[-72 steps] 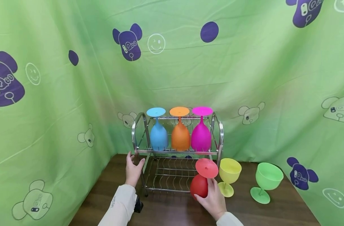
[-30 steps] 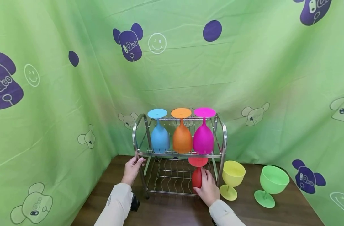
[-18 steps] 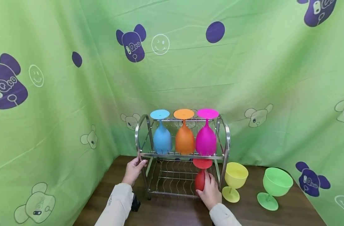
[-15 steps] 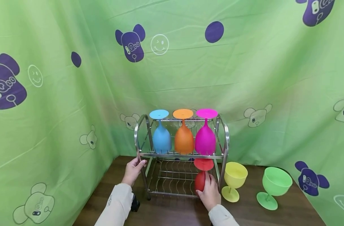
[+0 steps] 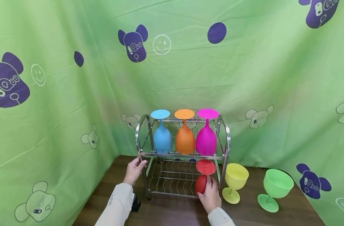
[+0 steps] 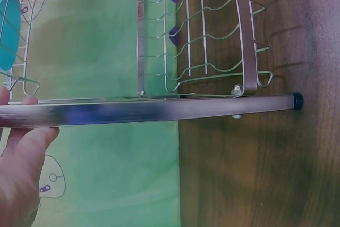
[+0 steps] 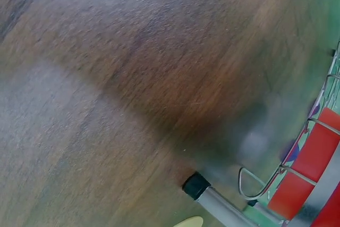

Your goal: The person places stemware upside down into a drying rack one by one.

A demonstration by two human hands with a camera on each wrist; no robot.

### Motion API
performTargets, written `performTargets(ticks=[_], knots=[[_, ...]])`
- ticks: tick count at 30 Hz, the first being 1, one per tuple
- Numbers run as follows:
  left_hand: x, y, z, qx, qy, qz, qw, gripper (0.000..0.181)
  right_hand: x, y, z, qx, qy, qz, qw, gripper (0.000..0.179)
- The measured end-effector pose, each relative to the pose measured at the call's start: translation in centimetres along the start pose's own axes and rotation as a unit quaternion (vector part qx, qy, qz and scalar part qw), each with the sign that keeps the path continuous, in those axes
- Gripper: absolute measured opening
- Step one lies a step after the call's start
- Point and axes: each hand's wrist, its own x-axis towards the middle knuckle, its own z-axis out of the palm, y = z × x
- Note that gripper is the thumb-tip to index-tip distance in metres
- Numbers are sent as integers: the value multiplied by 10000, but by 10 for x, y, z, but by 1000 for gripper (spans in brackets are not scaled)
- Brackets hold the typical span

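My left hand [image 5: 134,171] pinches the left front post of the two-tier metal dish rack [image 5: 183,155]. In the left wrist view, thumb and fingers of the left hand [image 6: 21,168] lie on both sides of the post [image 6: 159,111]. My right hand [image 5: 210,194] holds a red goblet [image 5: 200,184] by its bowl, upside down, at the right front of the lower shelf. Its base tilts towards me. The right wrist view shows the red goblet [image 7: 313,155] behind the rack's wires; the right hand is out of that view.
Blue [image 5: 162,139], orange [image 5: 184,139] and magenta [image 5: 206,139] goblets stand upside down on the upper shelf. Right of the rack, a yellow goblet [image 5: 236,175] and a green goblet [image 5: 277,183] stand upright on the wooden table [image 5: 172,210]. A patterned green cloth [image 5: 172,78] hangs behind.
My left hand has taken hold of the rack post. My right hand has brought the red goblet into the lower shelf; over the last half second its base has tipped slightly towards me.
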Motion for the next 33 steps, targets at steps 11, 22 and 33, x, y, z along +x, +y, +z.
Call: performTargets(ticks=[11,22,33], knots=[[0,-2,2,240,70,88,9996,17,-1,2,5,-21,104,-21,9999,94],[1,-3,4,298,43,175,9994,17,0,5,7,68,73,63,9999,95],[-3,-2,4,512,234,349,9978,14,0,5,16,150,266,-84,9995,92]])
